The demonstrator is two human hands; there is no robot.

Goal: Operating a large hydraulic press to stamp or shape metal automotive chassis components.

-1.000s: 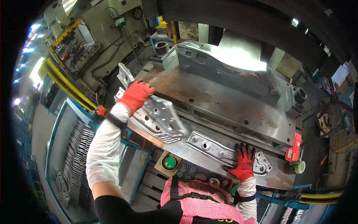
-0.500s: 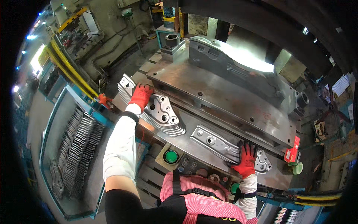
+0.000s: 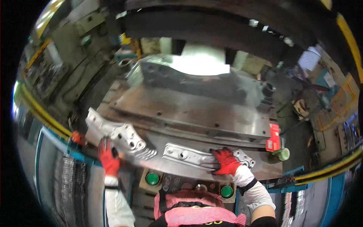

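My right hand [image 3: 226,162], in a red glove with dark fingertips, reaches across a long silver stamped metal bracket [image 3: 188,155] on the steel ledge. Its fingers lie over the bracket's far edge and the thumb is at the near edge; the hand hides part of its right half. At the left, a stack of similar metal brackets [image 3: 126,135] sits with its holed wide ends to the right. My left hand [image 3: 109,157], gloved in red and slightly blurred, is at the near side of this stack, fingers stretched out and apart. Whether its fingertips touch the stack I cannot tell.
Behind the ledge rises a large steel die block [image 3: 177,109]. Green push buttons [image 3: 152,178] stand on a panel between my arms. A red box [image 3: 273,137] and a pale green round knob [image 3: 283,154] are at the right end. Blue-framed bins flank me, with stacked parts [image 3: 70,185] at left.
My view has turned, shifting the scene. My left hand has come off the top of the stack to its near side. My right hand stays on the single bracket.
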